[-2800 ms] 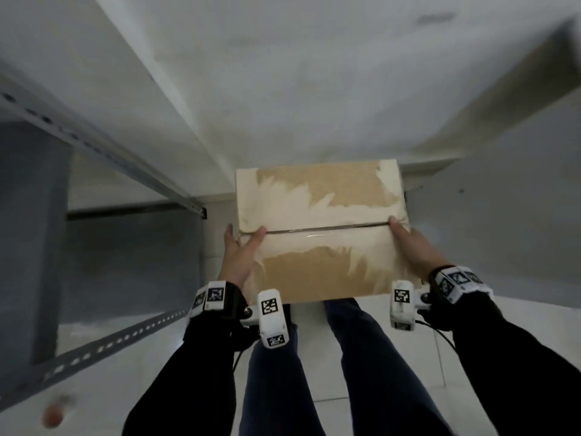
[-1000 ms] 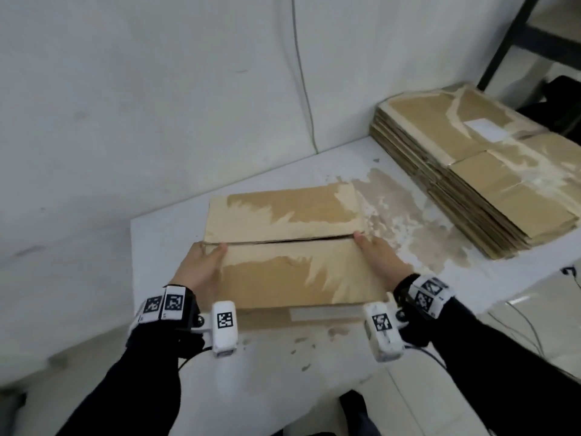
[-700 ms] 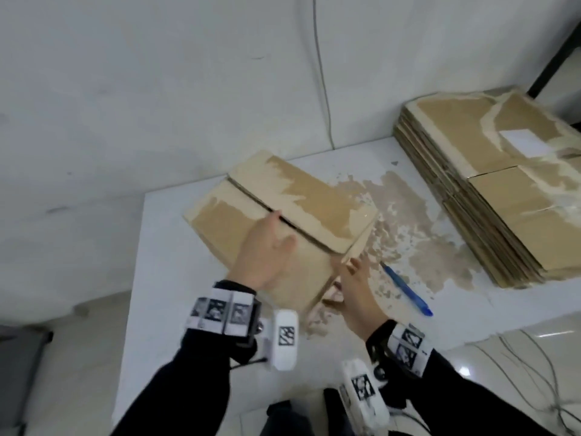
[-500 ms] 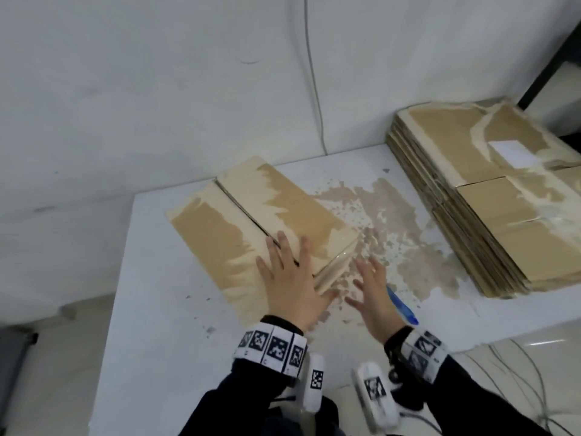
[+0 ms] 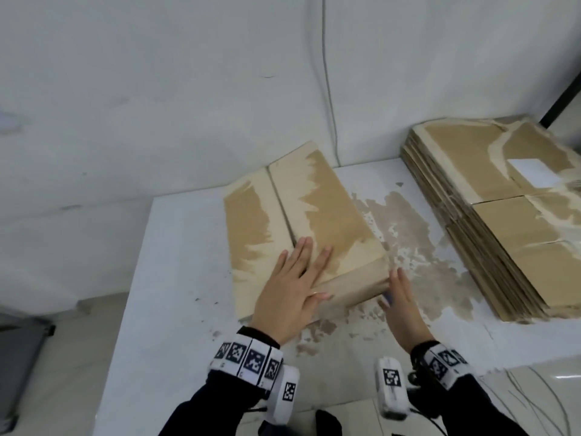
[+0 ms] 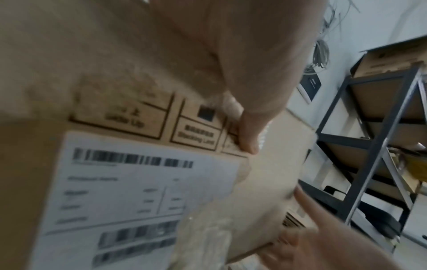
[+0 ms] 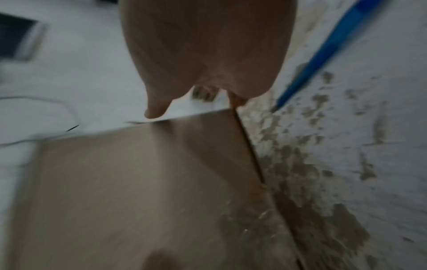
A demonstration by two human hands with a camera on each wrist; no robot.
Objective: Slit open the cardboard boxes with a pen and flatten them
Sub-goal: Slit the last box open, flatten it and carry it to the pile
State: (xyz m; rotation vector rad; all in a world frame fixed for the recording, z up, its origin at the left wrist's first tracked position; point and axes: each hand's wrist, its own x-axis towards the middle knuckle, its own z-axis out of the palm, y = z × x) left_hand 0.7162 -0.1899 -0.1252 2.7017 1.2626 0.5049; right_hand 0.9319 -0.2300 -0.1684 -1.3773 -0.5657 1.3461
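Two hands are what I see from the head view: my left hand (image 5: 290,286) lies flat, fingers straight and spread, on the near end of a sealed brown cardboard box with pale torn-tape streaks (image 5: 301,221), thumb down over its front edge, its grip released and simply pressing. The box sits on the white table with brown glue stains (image 5: 176,278), its centre seam running away from me toward the wall. My right hand (image 5: 405,306) is just beside the box's near right corner, fingers straight, holding nothing; a bit of the blue pen (image 5: 388,298) peeks out at its fingertips. To the right, well apart from the box, a stack of flattened brown cardboard boxes (image 5: 503,231) lies on the table. On the left wrist view, blurred, I see the thumb (image 6: 247,131) against the box's printed side (image 6: 129,109), above a white barcode shipping label (image 6: 138,191); the other hand's fingers (image 6: 323,228) show at lower right, with a dark metal shelving rack (image 6: 374,146) behind. On the right wrist view, also blurred, the palm (image 7: 208,51) hovers by the box's corner (image 7: 143,191), and the pen (image 7: 323,54) lies on the stained table (image 7: 369,146) just beside the hand, not gripped.
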